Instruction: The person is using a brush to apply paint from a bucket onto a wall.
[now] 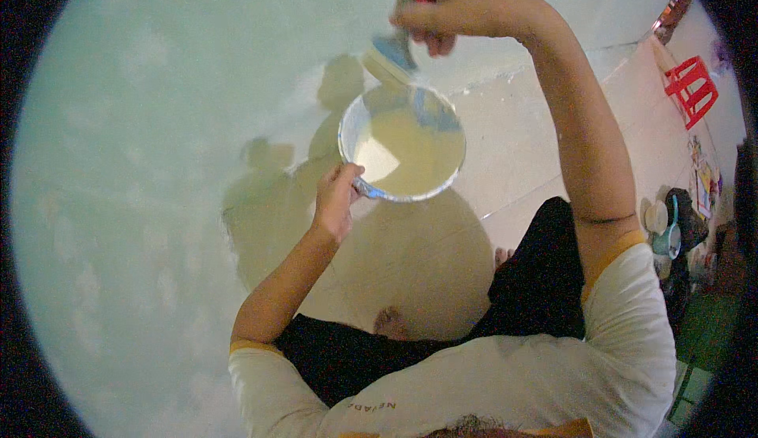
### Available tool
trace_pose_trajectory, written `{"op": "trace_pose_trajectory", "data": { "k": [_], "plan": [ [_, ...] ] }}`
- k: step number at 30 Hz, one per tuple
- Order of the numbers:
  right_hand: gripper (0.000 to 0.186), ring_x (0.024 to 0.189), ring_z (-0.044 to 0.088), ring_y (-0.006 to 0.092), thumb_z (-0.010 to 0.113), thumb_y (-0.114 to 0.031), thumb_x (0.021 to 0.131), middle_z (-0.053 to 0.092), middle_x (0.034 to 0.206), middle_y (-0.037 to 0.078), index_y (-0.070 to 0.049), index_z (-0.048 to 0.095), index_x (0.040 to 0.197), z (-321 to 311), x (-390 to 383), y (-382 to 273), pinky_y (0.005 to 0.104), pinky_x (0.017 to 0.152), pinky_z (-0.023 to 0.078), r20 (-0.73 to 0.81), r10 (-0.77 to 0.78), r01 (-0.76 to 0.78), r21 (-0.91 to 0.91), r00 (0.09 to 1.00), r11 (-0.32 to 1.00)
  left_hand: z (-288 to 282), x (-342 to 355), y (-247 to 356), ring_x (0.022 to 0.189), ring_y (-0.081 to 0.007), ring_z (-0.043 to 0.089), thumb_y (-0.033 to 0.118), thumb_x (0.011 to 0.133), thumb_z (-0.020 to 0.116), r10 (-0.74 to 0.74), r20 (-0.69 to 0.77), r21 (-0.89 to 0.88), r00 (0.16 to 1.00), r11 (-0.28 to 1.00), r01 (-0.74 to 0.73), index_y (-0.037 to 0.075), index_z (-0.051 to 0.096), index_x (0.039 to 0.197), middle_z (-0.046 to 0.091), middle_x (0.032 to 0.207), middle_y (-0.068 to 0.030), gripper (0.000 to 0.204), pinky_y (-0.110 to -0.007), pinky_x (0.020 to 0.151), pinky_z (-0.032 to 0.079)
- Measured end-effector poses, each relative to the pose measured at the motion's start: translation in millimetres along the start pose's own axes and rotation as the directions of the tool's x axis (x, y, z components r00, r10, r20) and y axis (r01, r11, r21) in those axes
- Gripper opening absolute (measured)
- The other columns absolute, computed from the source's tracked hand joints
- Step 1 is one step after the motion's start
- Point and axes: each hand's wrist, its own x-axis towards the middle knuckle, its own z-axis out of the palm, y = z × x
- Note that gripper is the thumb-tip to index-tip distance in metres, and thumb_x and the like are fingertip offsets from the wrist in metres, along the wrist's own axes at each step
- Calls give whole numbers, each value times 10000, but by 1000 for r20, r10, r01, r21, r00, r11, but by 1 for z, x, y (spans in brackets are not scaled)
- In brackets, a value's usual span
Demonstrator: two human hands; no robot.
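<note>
My left hand [338, 201] grips the near left rim of a round bucket [422, 196], its thumb over the edge. Pale cream paint [422, 154] lies inside, with a bright patch of light on it. Blue and white smears mark the rim and inner wall. Above the bucket's far edge, my right hand [436, 13] is closed around the red handle of a wide paintbrush [387, 61]. Its pale bristles point down and left, close to the bucket's far rim. Motion blurs the brush, and whether it touches the rim I cannot tell.
A pale green wall [118, 201] with whitish patches fills the left side. Light floor tiles [521, 146] lie beneath the bucket, along with my bare feet. At the right are a red plastic chair or stool [692, 91], a teal handled container [669, 239] and a black bag [688, 213].
</note>
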Motion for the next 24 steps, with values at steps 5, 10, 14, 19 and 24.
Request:
{"op": "trace_pose_trajectory", "data": {
  "k": [5, 10, 14, 19, 24],
  "plan": [
    [242, 563, 671, 196, 598, -167, 797, 666, 666, 163, 62, 638, 730, 97, 26, 57, 331, 522, 555, 327, 171, -96, -234, 929, 968, 0, -9, 0, 810, -184, 591, 174, 847, 588, 78, -6, -41, 997, 996, -78, -20, 579, 976, 596, 923, -82, 233, -359, 794, 510],
    [253, 561, 674, 249, 584, -153, 778, 653, 655, 209, 84, 629, 701, 186, 42, 98, 354, 530, 550, 141, 216, -171, -277, 966, 946, -13, -3, -17, 829, -204, 592, 168, 870, 575, 118, 9, -9, 993, 993, -118, -33, 567, 1020, 607, 963, -105, 251, -377, 747, 523],
    [279, 568, 671, 282, 583, -169, 768, 654, 682, 231, 106, 625, 742, 211, 40, 102, 378, 558, 555, 111, 182, -143, -297, 977, 944, -13, -6, -13, 813, -175, 590, 143, 849, 620, 111, 3, -70, 994, 991, -111, -58, 566, 964, 579, 890, -93, 238, -348, 821, 512],
    [259, 624, 686, 215, 597, -152, 796, 675, 720, 193, 105, 629, 800, 189, 53, 108, 324, 583, 567, 257, 212, -155, -226, 943, 962, -12, -12, -6, 880, -215, 603, 150, 858, 608, 133, -1, -38, 991, 990, -133, -19, 571, 1011, 611, 957, -100, 231, -379, 815, 512],
    [251, 663, 685, 177, 615, -171, 846, 686, 759, 148, 78, 648, 862, 121, 42, 103, 271, 584, 570, 328, 230, -287, 136, 916, 948, -12, -14, -6, 890, -205, 607, 158, 854, 618, 117, -48, -100, 992, 988, -121, -51, 556, 1029, 607, 969, -116, 280, -367, 828, 509]
  ]
}}
